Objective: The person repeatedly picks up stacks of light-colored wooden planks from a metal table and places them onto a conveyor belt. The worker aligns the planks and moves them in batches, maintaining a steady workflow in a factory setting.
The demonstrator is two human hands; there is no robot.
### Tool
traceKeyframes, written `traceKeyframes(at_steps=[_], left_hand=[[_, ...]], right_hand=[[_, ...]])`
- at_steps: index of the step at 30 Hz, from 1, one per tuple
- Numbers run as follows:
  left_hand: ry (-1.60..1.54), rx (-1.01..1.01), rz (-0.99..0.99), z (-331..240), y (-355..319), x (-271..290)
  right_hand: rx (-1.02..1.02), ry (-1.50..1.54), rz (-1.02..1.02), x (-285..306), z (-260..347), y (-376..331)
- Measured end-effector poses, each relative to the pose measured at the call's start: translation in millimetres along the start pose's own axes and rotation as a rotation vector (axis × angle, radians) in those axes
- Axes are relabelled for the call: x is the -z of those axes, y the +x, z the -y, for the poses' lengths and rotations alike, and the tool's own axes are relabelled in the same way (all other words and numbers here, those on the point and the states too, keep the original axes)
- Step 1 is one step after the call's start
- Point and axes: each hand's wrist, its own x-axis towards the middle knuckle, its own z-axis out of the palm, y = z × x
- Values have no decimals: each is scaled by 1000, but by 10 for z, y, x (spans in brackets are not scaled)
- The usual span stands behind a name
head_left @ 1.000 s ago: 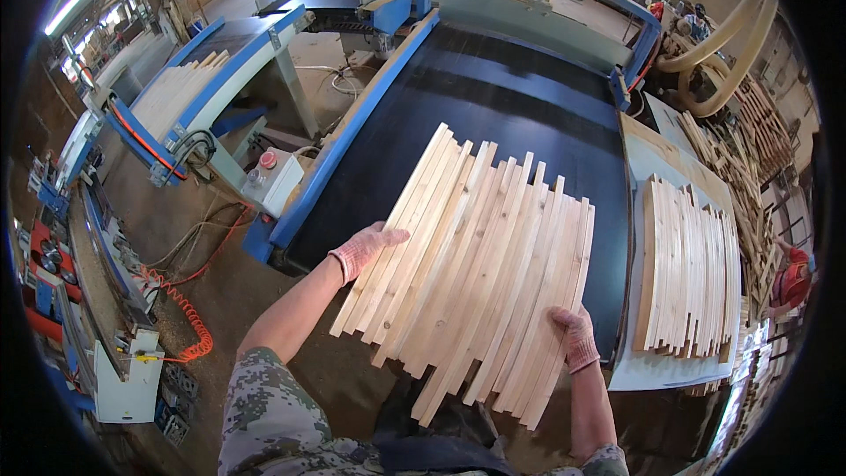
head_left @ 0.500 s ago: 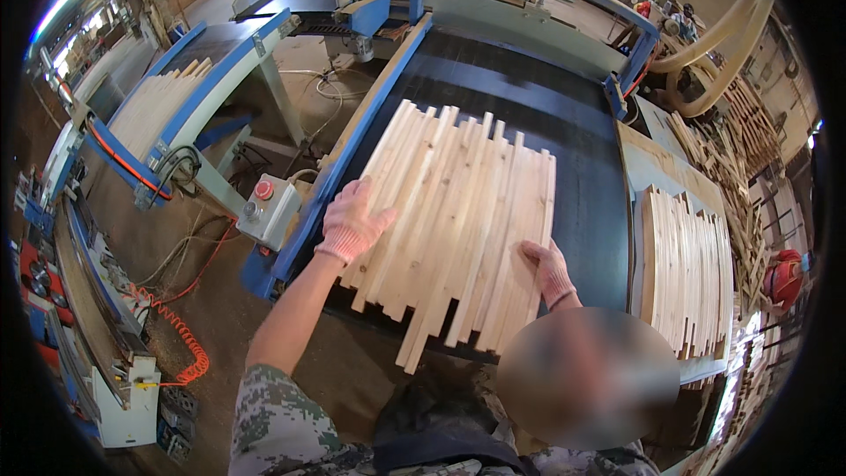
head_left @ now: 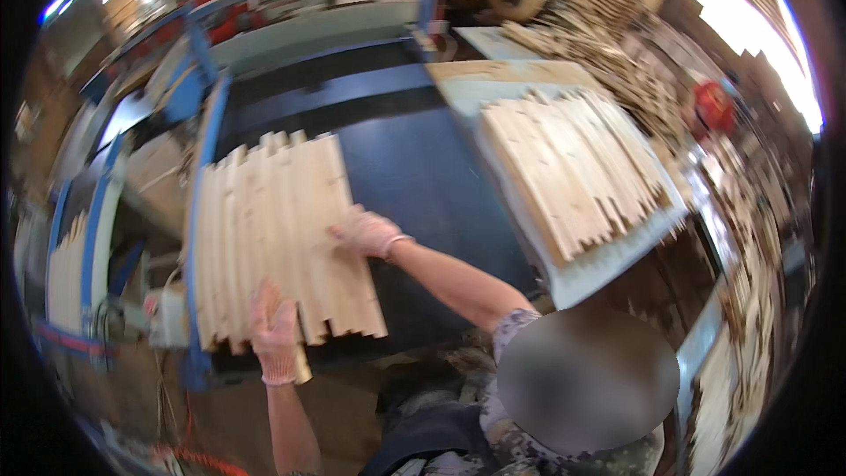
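A row of pale wooden slats (head_left: 278, 238) lies side by side, edges touching, on the dark belt-like surface (head_left: 423, 185) of a blue-framed machine (head_left: 207, 115), under both hands. The left hand (head_left: 275, 333), in a light glove, presses flat on the near ends of the slats with fingers spread, at the ragged lower edge of the row. The right hand (head_left: 366, 232), gloved likewise, rests open on the right edge of the row, palm down, fingers reaching over the outermost slat. Neither hand is closed around a slat; both lie on top. Beyond the right hand, well apart across the dark surface, a second stack of slats (head_left: 573, 167) sits fanned on a pale board (head_left: 590, 273). Farther right of that, loose wood pieces (head_left: 617, 62) are heaped. Left of the left hand, a grey control box (head_left: 167, 317) hangs at the machine's frame.
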Motion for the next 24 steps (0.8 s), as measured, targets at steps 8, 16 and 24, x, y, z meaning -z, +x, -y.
traceKeyframes(at_steps=[8,16,24], left_hand=[[-137,4,244,-369,-128,-1630],[-262,136,398,-540,-445,-3888],[22,15,419,-515,-672,-5372]], right_hand=[[195,458,-21,1240,-874,-1347],[-66,388,-759,2952,-3726,-2344],[-807,-84,-1125,3924,-6302,-3424]])
